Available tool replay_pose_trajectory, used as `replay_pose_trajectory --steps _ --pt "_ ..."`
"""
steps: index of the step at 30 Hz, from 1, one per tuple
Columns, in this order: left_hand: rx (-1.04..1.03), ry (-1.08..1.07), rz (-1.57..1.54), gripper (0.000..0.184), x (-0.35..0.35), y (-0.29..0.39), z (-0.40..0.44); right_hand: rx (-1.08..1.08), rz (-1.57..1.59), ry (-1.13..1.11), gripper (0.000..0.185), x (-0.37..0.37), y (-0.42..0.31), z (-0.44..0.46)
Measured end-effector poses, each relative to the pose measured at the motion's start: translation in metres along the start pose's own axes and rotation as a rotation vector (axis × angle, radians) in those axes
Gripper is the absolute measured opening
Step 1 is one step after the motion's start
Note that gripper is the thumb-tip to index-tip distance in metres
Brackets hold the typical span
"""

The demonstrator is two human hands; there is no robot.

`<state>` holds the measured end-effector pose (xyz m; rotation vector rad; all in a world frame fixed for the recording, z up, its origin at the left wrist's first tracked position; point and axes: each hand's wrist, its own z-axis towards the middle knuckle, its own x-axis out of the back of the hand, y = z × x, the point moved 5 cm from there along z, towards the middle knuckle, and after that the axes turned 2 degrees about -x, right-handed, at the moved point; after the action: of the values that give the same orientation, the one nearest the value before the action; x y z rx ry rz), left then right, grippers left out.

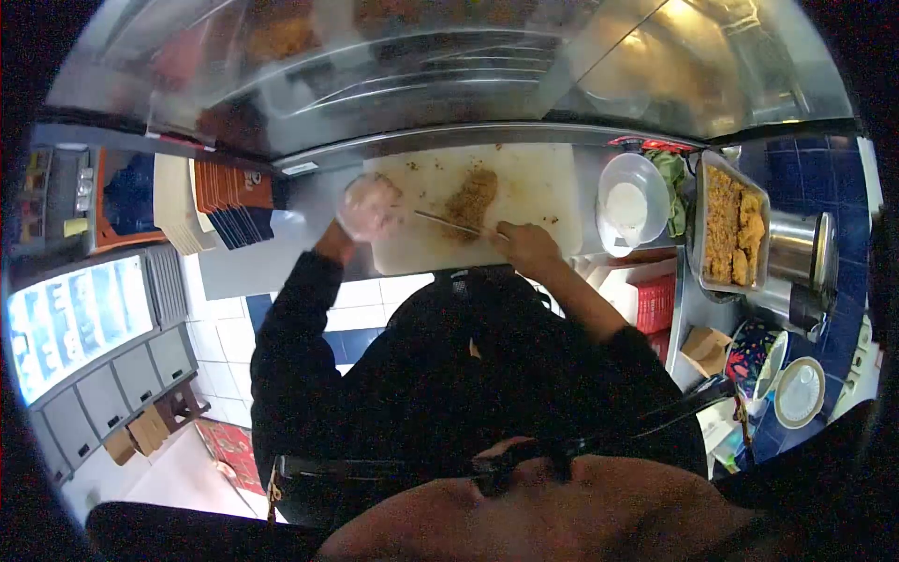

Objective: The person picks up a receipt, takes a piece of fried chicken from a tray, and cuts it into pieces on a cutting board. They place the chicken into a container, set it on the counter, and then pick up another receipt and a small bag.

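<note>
A white cutting board (538, 187) lies on the counter in front of me, with brown crumbs scattered over it. On its middle is a piece of brown breaded food (475, 190). My right hand (527, 249) is closed round the handle of a knife (446, 221), whose blade points left across the near end of the food. At the board's left edge is my left hand (370, 206), in what looks like a clear plastic glove or bag. Motion smears its fingers, and I cannot make out whether it holds anything.
Right of the board stands a clear plastic bowl (655, 174) with something white in it. Farther right are a metal tray (700, 215) of breaded pieces and a metal pot (796, 234). Stacked orange and white cartons (220, 187) stand at the left. A steel wall (421, 84) closes the back.
</note>
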<state>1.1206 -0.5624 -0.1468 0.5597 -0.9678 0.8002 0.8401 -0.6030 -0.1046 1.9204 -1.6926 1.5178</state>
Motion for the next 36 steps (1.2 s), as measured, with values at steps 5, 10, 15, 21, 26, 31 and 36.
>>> replay_pose_trajectory --steps 5,10,15,21,26,31,36 --pt "0.099 -0.577 -0.342 0.085 0.016 0.064 0.038 -0.286 0.173 0.129 0.053 0.026 0.074 -0.111" --pt "-0.157 -0.556 -0.314 0.110 -0.027 0.070 0.119 -0.654 0.518 0.097 0.060 -0.014 0.114 -0.153" --pt "-0.258 -0.528 -0.492 0.109 -0.053 0.075 0.130 -0.668 0.955 0.189 0.056 -0.056 0.098 -0.140" --pt "0.212 -0.166 -0.469 0.102 -0.101 0.119 0.099 -0.532 0.886 0.275 0.059 -0.075 0.111 -0.116" --pt "0.724 -0.101 -0.116 0.114 -0.087 0.145 0.111 -0.335 0.716 0.415 0.057 -0.067 0.119 -0.096" --pt "0.771 -0.145 -0.181 0.106 -0.058 0.145 0.089 -0.254 0.483 0.324 0.054 -0.029 0.085 -0.099" --pt "0.643 -0.156 -0.058 0.089 -0.043 0.107 0.069 -0.091 0.363 0.266 0.053 -0.008 0.059 -0.093"
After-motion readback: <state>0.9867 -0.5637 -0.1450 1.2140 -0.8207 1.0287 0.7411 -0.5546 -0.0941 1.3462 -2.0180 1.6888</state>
